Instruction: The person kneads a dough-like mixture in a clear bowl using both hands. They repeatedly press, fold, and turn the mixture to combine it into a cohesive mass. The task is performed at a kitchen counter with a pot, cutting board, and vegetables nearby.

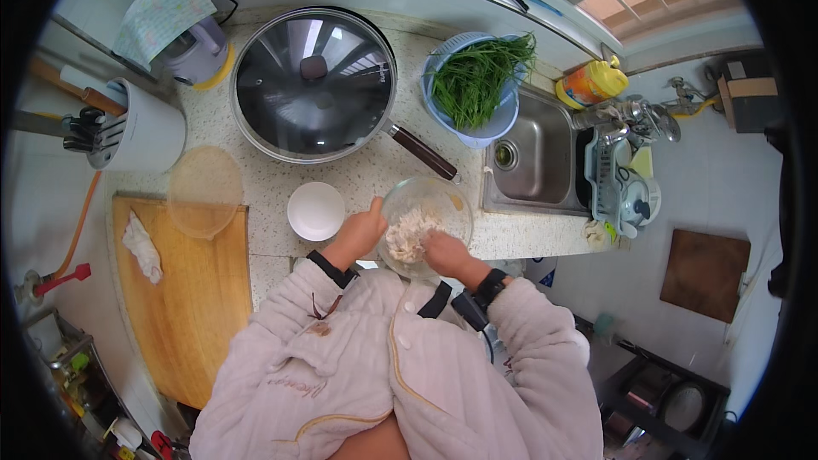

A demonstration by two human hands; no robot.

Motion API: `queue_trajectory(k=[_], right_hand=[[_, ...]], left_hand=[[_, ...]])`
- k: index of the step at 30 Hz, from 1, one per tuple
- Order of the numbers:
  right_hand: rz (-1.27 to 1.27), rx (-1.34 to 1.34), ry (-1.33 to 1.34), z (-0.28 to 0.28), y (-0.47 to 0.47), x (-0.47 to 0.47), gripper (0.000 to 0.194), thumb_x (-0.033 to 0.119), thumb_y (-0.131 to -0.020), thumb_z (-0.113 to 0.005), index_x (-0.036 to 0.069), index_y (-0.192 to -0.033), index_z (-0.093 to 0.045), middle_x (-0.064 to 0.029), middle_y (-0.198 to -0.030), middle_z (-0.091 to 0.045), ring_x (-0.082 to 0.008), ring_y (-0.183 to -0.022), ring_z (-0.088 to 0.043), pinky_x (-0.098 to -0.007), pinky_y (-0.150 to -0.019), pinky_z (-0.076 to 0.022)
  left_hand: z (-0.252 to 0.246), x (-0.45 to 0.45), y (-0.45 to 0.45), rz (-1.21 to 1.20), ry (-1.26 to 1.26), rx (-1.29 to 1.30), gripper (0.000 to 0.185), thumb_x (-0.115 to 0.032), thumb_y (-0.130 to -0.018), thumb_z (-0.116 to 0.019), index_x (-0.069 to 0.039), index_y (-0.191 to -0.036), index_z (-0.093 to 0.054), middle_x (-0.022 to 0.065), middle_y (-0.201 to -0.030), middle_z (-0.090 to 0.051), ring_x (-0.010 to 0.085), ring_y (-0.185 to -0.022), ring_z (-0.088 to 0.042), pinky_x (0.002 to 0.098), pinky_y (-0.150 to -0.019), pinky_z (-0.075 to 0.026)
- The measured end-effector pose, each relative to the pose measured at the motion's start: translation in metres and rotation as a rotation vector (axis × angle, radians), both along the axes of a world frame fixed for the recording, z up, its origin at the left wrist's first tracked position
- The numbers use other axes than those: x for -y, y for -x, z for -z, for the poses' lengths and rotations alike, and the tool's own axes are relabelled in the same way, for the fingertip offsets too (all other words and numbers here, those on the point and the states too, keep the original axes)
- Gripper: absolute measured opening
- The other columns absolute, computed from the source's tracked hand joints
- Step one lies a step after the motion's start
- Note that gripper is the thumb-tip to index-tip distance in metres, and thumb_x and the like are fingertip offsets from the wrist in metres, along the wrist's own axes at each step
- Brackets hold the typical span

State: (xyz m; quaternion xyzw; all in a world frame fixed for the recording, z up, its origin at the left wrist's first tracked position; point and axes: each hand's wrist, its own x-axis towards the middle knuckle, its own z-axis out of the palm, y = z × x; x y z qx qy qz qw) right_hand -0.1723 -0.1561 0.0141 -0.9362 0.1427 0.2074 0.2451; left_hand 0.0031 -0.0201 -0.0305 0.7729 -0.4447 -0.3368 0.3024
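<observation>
A glass bowl (pixel 465 207) stands near the counter's front edge, holding pale, wet-looking shredded food (pixel 409 230) that I cannot name for certain. My left hand (pixel 359 230) grips the bowl's left rim, thumb up. Inside the bowl, my right hand (pixel 447 254) touches the food with curled fingers; its fingertips are hidden, so whether it grips any cannot be told. Just left of my left hand is a small white bowl (pixel 316 211). Behind both bowls sits a large lidded pan (pixel 313 83), its dark handle pointing towards the glass bowl.
A blue colander (pixel 457 45) of long green leaves stands beside the steel sink (pixel 537 153). On the left, a translucent round lid (pixel 204 191) overlaps a wooden cutting board (pixel 185 306) bearing a crumpled white cloth or wrapper (pixel 142 248). A dish rack (pixel 607 179) stands right of the sink.
</observation>
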Motion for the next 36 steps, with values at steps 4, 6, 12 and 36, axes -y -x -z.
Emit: queue_trajectory(k=[4,6,12,36], right_hand=[[0.050,-0.019,0.087,0.030,-0.007,-0.014,0.014,0.017,-0.080,-0.052,0.004,-0.082,-0.057,-0.0177,-0.087,-0.056,-0.0359,-0.075,-0.059,-0.0459,-0.065,-0.0484],[0.000,-0.065,0.099,0.033,-0.014,-0.008,0.013,0.017,-0.079,-0.053,0.004,-0.083,-0.056,-0.0174,-0.088,-0.056,-0.0357,-0.075,-0.060,-0.0451,-0.063,-0.0489],[-0.054,-0.154,0.144,0.033,-0.041,0.017,0.014,0.017,-0.081,-0.053,0.006,-0.090,-0.056,-0.0172,-0.088,-0.058,-0.0339,-0.075,-0.063,-0.0435,-0.061,-0.0503],[0.468,0.005,-0.243,0.070,-0.009,0.042,0.022,0.019,-0.080,-0.052,-0.001,-0.087,-0.060,-0.0222,-0.082,-0.061,-0.0364,-0.080,-0.060,-0.0424,-0.071,-0.0469]], left_hand=[[-0.003,-0.003,0.003,-0.018,-0.008,0.030,0.029,-0.017,-0.085,-0.045,-0.002,-0.107,-0.033,0.0229,-0.059,-0.057,0.0417,-0.054,-0.056,0.0515,-0.049,-0.042],[-0.005,-0.002,0.003,-0.016,-0.017,0.031,0.030,-0.017,-0.085,-0.046,-0.002,-0.108,-0.033,0.0224,-0.058,-0.057,0.0413,-0.053,-0.056,0.0508,-0.048,-0.042],[-0.011,-0.004,0.003,-0.017,-0.044,-0.009,0.033,-0.019,-0.086,-0.046,-0.002,-0.111,-0.032,0.0222,-0.057,-0.056,0.0406,-0.052,-0.056,0.0503,-0.046,-0.042],[0.000,-0.007,0.016,-0.105,0.016,0.004,0.035,-0.017,-0.086,-0.046,-0.001,-0.112,-0.030,0.0230,-0.056,-0.055,0.0416,-0.052,-0.054,0.0521,-0.048,-0.039]])
